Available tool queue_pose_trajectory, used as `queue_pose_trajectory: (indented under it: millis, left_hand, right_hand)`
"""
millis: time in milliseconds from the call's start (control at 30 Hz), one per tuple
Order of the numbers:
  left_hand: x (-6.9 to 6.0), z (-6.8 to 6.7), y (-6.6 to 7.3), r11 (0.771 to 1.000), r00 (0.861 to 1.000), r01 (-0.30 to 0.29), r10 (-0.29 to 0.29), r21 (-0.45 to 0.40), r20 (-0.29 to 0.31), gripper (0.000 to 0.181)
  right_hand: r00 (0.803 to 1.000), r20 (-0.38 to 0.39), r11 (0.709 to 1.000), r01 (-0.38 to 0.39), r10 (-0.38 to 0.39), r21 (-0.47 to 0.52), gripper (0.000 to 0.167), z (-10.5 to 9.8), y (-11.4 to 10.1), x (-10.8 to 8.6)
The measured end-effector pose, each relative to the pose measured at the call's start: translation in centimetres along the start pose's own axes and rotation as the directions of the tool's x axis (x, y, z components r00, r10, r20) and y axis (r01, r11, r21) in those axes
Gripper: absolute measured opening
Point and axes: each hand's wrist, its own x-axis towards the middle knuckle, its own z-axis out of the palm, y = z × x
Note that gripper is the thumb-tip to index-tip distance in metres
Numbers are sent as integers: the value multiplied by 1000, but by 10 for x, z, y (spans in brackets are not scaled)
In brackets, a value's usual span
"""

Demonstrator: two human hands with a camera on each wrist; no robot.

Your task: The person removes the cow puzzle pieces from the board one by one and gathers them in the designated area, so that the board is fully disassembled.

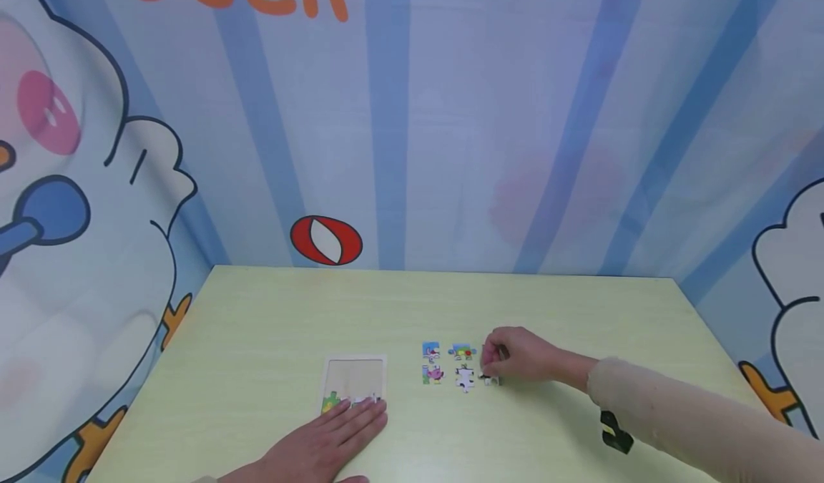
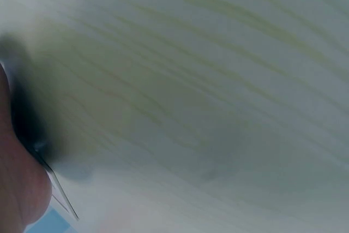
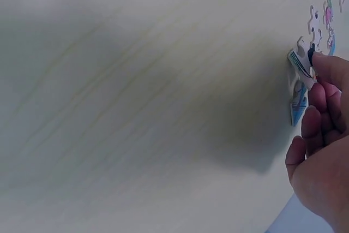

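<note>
My left hand [image 1: 325, 436] lies with straight fingers over the lower part of a puzzle tray [image 1: 354, 377]. Pieces fitted along the tray's bottom, such as a green one [image 1: 331, 400], show partly past the fingertips. My right hand [image 1: 524, 355] pinches a puzzle piece [image 3: 300, 65] between thumb and fingers; it is tilted up from the table in the right wrist view. Under it lies another piece with blue on it [image 3: 298, 103]. Left of this hand are loose pieces: a blue one [image 1: 430, 350], a pink-figured one [image 1: 433, 375], a multicoloured one [image 1: 462, 352] and a mostly white one [image 1: 464, 378].
The pale wooden table [image 1: 257, 325] carries the tray and pieces. Behind it hangs a striped blue backdrop [image 1: 450, 125] with cartoon figures. A dark strap end [image 1: 616, 433] hangs below the right sleeve [image 1: 695, 411].
</note>
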Motion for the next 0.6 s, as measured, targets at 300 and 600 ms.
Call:
queue_pose_trajectory:
  millis: [300,600]
  left_hand:
    - [1,-1,1,999,1000,14,-13,-33,28,71]
    - [0,-1,1,999,999,17,-17,-29,27,71]
  right_hand:
    - [999,-38,995,31,-35,-91,16,4,2,-1]
    - [998,-53,990,37,-45,-137,16,5,1,-2]
